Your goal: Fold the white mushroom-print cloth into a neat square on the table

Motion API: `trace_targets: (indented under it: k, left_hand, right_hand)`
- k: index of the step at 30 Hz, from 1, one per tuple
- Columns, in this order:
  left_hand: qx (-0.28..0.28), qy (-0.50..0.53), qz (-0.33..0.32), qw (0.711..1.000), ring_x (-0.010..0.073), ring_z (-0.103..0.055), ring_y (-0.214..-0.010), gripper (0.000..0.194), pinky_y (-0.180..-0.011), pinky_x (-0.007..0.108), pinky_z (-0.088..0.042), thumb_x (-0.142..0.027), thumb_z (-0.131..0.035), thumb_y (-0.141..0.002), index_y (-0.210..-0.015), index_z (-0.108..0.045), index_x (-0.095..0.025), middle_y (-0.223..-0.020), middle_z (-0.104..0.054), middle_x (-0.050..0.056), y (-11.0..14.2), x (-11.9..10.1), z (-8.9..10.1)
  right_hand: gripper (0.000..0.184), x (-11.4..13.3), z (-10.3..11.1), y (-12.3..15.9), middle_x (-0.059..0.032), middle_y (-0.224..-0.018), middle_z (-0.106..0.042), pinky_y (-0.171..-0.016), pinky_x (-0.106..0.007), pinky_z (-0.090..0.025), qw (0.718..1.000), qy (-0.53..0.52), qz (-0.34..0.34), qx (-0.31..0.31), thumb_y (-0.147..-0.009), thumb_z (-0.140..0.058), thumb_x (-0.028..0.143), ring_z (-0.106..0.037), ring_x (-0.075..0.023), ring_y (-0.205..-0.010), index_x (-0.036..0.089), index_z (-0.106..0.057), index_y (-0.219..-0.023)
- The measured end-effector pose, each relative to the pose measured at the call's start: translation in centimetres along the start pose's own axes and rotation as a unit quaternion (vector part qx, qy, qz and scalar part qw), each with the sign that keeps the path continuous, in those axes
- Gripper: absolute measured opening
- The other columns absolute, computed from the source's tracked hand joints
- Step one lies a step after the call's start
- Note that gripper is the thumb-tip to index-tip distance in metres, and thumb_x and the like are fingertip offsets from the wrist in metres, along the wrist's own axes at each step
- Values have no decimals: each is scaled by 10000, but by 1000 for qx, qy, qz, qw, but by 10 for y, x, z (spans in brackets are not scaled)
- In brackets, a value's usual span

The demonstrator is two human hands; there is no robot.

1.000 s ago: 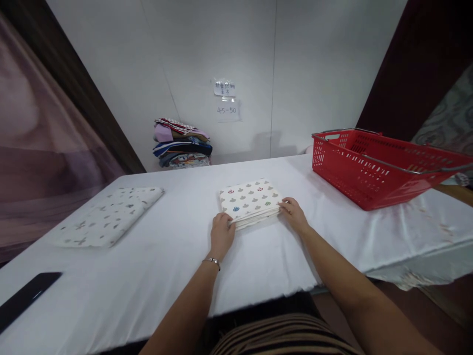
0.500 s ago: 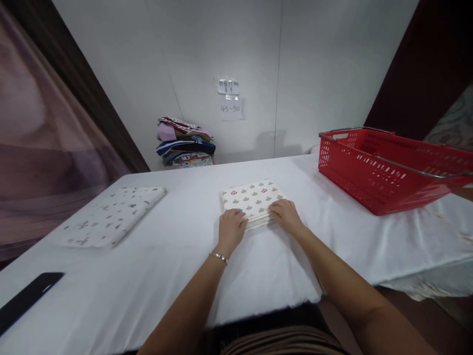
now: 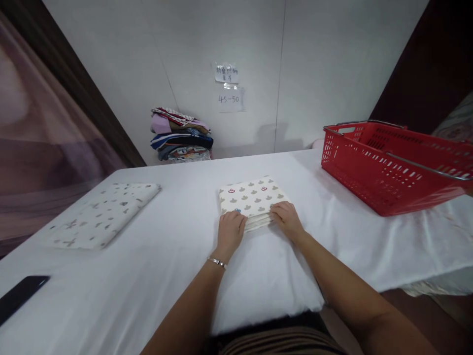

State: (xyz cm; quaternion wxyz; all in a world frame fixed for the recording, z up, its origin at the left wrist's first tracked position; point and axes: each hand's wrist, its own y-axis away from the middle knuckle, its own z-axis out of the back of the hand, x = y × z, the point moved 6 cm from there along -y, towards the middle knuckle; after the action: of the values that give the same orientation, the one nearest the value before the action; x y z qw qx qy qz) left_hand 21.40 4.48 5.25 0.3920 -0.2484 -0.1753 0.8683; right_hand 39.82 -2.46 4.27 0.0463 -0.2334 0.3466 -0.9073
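Note:
A folded white cloth (image 3: pixel 251 195) printed with small grey and coloured shapes lies in the middle of the white table (image 3: pixel 185 276). My left hand (image 3: pixel 229 231), with a thin bracelet at the wrist, rests on the cloth's near left corner, its fingers curled over the edge. My right hand (image 3: pixel 286 219) lies on the near right corner, fingers bent down onto the folded layers. Both hands press on the cloth's near edge.
A second folded patterned cloth (image 3: pixel 99 214) lies at the left. A red plastic basket (image 3: pixel 395 165) with metal handles stands at the right. A stack of folded clothes (image 3: pixel 181 140) sits by the wall under two paper notes (image 3: pixel 227 88). A dark phone (image 3: pixel 20 296) lies near the left front edge.
Both hands have moved from the outer sides of the folded cloth inward onto its near corners. The view has shifted slightly.

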Motion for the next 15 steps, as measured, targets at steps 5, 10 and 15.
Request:
trace_targets:
  k: [5, 10, 15]
  left_hand:
    - [14, -6, -38, 999, 178, -513, -845, 205, -788, 349, -380, -270, -445, -902, -833, -626, -204, -850, -600, 41, 5, 0, -4]
    - [24, 12, -38, 999, 187, -518, -871, 147, -791, 351, -392, -306, -538, -854, -923, -643, -228, -876, -603, 38, 7, 3, -5]
    - [-3, 27, -20, 999, 179, -532, -839, 175, -763, 341, -394, -279, -481, -885, -878, -649, -232, -832, -610, 31, 5, 4, -4]
  right_hand:
    - [176, 1, 0, 3, -53, -898, -640, -797, -364, -388, 999, 8, 41, 33, -899, -482, 233, -534, -194, -875, 217, -655, -868]
    - [167, -1, 0, 4, -61, -932, -635, -787, -372, -405, 997, 4, 45, 59, -887, -508, 254, -538, -206, -893, 234, -662, -947]
    - [165, -3, -1, 5, -55, -916, -635, -763, -363, -413, 999, 11, 42, 26, -883, -511, 224, -531, -201, -867, 234, -669, -929]
